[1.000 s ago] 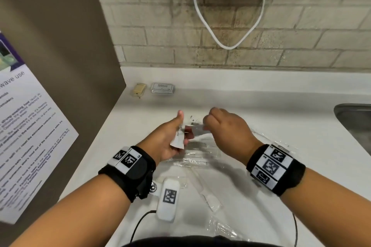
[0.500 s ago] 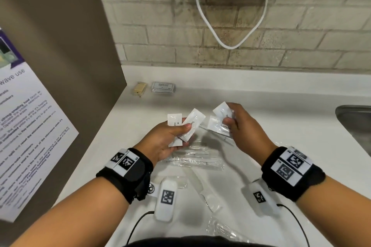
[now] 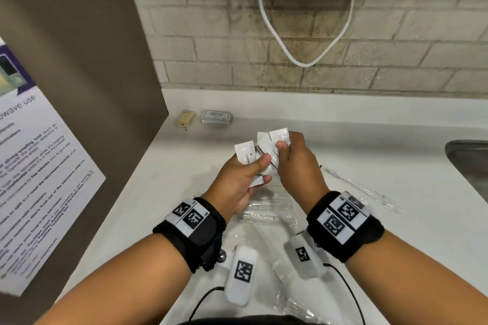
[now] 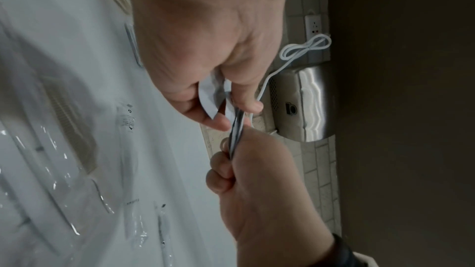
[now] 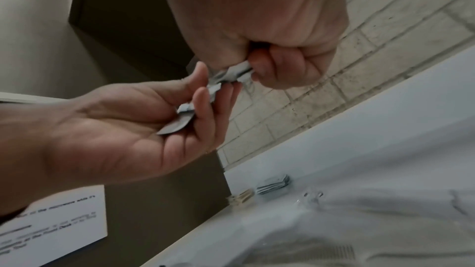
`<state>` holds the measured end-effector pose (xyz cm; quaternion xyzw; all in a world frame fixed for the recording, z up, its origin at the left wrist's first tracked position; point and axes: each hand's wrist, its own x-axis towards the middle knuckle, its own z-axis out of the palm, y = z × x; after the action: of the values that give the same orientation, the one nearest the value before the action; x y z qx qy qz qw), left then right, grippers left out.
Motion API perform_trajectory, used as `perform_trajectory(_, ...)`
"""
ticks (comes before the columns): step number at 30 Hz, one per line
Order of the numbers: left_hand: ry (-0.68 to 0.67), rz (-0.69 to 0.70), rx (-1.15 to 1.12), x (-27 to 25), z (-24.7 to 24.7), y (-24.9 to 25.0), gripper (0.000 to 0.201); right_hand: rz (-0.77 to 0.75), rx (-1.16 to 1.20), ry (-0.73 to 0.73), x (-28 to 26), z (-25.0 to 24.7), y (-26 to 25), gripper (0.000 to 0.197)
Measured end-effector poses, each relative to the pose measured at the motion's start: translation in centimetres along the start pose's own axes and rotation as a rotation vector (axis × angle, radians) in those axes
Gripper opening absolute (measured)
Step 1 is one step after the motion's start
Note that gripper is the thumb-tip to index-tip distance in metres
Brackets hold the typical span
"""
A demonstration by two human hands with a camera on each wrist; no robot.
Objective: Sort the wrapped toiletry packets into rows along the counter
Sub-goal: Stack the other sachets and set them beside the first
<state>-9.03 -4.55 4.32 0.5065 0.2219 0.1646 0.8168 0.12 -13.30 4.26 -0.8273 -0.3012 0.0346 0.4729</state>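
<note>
A long white solid-surface counter (image 3: pixel 369 155) runs under a grey brick wall (image 3: pixel 343 60), with a brown side panel (image 3: pixel 79 60) at the left carrying a white printed notice (image 3: pixel 39 179) whose heading reads in part "wave use". A brushed steel wall-mounted dispenser (image 4: pixel 308 105) with a looped white cable (image 3: pixel 277 34) hangs above; only the left wrist view shows its front and a white wall socket (image 4: pixel 315 25). Clear plastic-wrapped toiletry items (image 3: pixel 266 208), one a comb, lie scattered on the counter below the hands. At the back left sit a stack of flat grey sachets (image 3: pixel 216 116), its print too small to read, and just beside it a small tan wrapped bar (image 3: pixel 185 119). Both hands are raised above the counter, meeting over a fan of small white toothpaste sachets (image 3: pixel 266 150), with part-words like "Tooth" and "paste" legible. The left hand (image 3: pixel 237 185) is palm-up, thumb clamping sachets against its fingers. The right hand (image 3: pixel 298 169) is knuckles-up, fingers curled, thumb pinching the same bunch. The right wrist view shows sachets lying across the left fingers (image 5: pixel 203 109).
</note>
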Motion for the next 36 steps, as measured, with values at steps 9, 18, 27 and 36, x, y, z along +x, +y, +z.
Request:
perform_trajectory(9, 0.035, -0.010, -0.018, 0.5, -0.2, -0.3, 0.017, 0.153, 0.481, -0.194, -0.1, 0.1, 1.0, 0.017)
perform_trajectory(18, -0.032, -0.307, -0.055, 1.0, -1.2, -0.1, 0.076, 0.154, 0.483, -0.344, 1.6, -2.0, 1.3, 0.026)
perform_trajectory(27, -0.395, -0.595, 0.144, 1.1, -2.2, 1.7, 0.104, -0.217, -0.140, -0.912, 2.1, -5.0, -2.9, 0.023)
perform_trajectory(36, -0.581, -0.494, 0.055, 0.6, -3.0, 1.9, 0.056, -0.601, -0.553, -0.663, 1.2, -2.9, -1.7, 0.060)
